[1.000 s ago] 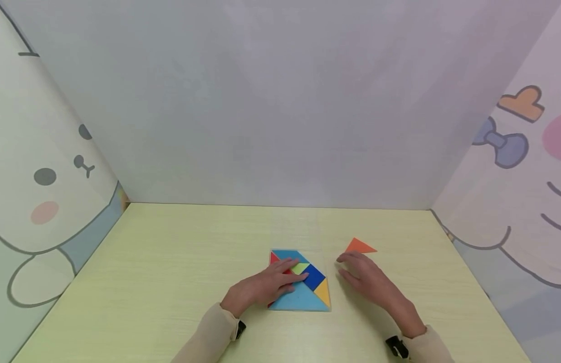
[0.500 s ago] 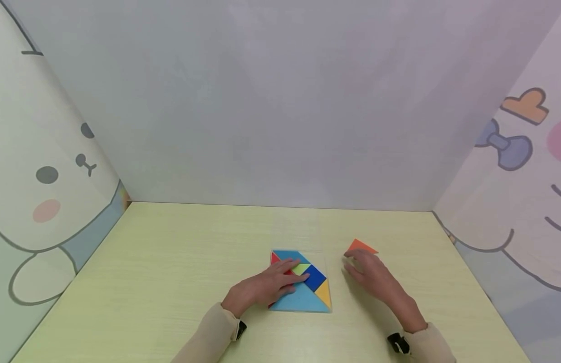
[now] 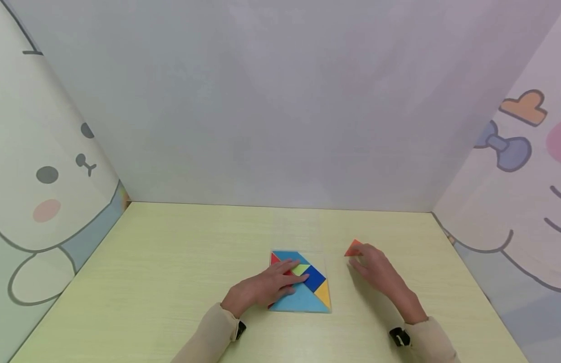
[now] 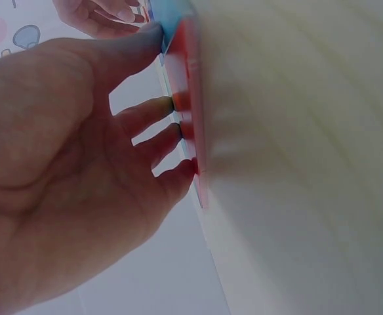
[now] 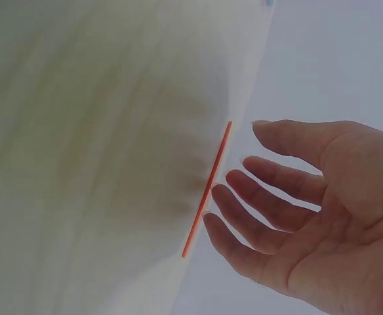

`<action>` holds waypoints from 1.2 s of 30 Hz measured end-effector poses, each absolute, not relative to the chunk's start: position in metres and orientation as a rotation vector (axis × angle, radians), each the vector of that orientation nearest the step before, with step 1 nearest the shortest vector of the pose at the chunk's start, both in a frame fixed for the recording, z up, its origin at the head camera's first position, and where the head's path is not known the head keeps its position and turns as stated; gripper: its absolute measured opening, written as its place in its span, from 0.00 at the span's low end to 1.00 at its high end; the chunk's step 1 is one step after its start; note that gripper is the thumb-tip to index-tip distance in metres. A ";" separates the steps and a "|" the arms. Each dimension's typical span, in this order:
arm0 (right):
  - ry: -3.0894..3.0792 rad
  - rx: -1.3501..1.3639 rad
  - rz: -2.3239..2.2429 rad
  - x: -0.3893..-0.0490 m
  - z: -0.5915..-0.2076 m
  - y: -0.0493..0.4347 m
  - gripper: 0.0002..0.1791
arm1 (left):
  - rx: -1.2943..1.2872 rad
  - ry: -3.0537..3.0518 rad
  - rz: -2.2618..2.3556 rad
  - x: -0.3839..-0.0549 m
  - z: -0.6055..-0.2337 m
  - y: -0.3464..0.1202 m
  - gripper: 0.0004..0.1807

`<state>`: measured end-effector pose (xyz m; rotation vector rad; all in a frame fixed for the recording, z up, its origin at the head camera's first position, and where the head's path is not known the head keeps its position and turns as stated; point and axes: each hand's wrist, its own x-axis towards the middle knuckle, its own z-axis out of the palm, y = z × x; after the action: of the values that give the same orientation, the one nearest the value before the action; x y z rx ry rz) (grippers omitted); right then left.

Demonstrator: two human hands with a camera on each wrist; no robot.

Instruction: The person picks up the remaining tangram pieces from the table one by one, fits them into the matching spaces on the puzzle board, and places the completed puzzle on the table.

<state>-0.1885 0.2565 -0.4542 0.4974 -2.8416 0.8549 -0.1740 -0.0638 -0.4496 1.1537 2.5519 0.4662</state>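
Observation:
In the head view my left hand (image 3: 264, 287) rests on a tangram laid out in a shallow square tray (image 3: 326, 259), fingers spread over the red pieces. Around them show a light blue triangle (image 3: 300, 301), a dark blue square (image 3: 314, 279), a yellow triangle (image 3: 323, 293) and a green piece (image 3: 300, 269). Right of the tray lies an orange triangle (image 3: 351, 249), partly covered by my right hand (image 3: 375, 267). The right wrist view shows this orange triangle (image 5: 206, 190) edge-on, flat on the table, the loosely bent fingertips at or just above it; contact is unclear.
The pale wooden table (image 3: 189, 252) extends on all sides of the tray. A plain grey wall (image 3: 280, 126) stands behind it. Cartoon-printed panels flank it at left (image 3: 44, 201) and right (image 3: 511, 201).
My right hand has shifted slightly right and up, over the orange triangle, whose right end is now hidden and left corner uncovered. The left hand stays in place on the tangram.

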 end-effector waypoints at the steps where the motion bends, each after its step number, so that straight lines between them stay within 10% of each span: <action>1: -2.850 0.482 0.860 -0.189 -0.454 0.257 0.07 | 1.160 2.550 0.471 -0.174 -0.450 -0.064 0.26; 36: -2.904 0.504 0.732 -0.209 -0.459 0.268 0.22 | 1.072 2.540 0.504 -0.175 -0.451 -0.062 0.27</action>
<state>-0.2088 0.2681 -0.4593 0.5041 -2.9038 0.7320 -0.1750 -0.0624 -0.4511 1.0724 2.5404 0.5036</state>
